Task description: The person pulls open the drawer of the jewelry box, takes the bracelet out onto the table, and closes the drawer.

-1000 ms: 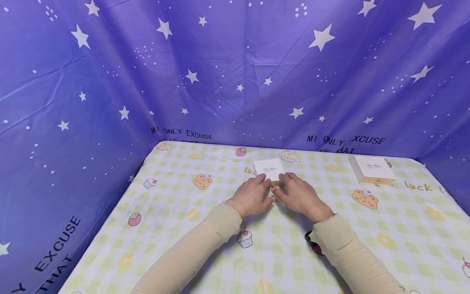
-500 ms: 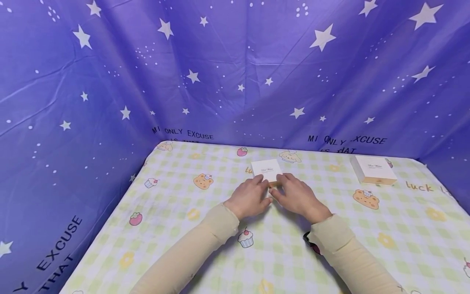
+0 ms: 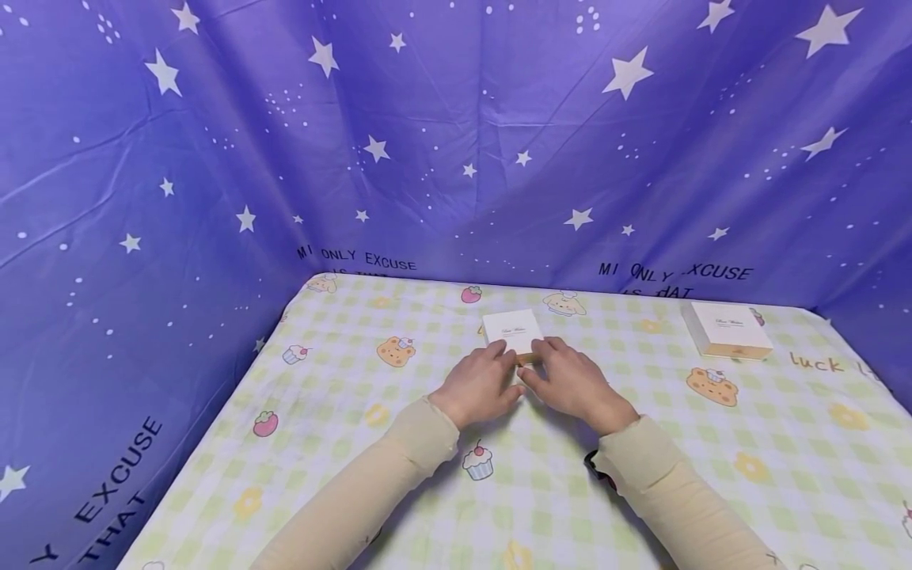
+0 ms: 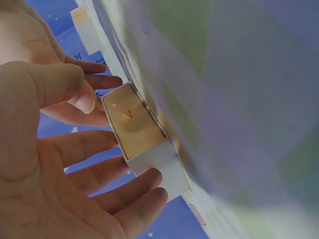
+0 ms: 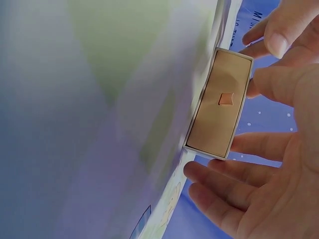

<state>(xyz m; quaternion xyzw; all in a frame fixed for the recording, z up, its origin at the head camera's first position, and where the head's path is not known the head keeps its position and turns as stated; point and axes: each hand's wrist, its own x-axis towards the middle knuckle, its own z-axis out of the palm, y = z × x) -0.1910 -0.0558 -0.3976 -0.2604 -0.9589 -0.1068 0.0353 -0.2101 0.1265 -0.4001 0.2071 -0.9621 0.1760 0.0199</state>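
A small white box (image 3: 511,323) with fine dark lettering on its lid lies on the tablecloth, its tan drawer front (image 5: 214,127) facing me. A little tab (image 5: 226,98) stands out from the middle of that front. My left hand (image 3: 476,385) has its fingers at the box's near left corner, some over the top edge and others along the side. At the near right corner my right hand (image 3: 575,381) touches the top edge and side with its fingers. Both thumbs are off the box, close together before the drawer front. The fingers look extended in both wrist views.
Another, similar white box (image 3: 730,326) with a tan front sits at the back right of the table. The checked tablecloth (image 3: 342,475) has printed cupcakes, bears and flowers. Purple star-patterned curtains (image 3: 456,142) stand behind and to the left.
The box has slid a little to the left over the cloth, covering more of the printed word beside it, and both hands have moved along with it.
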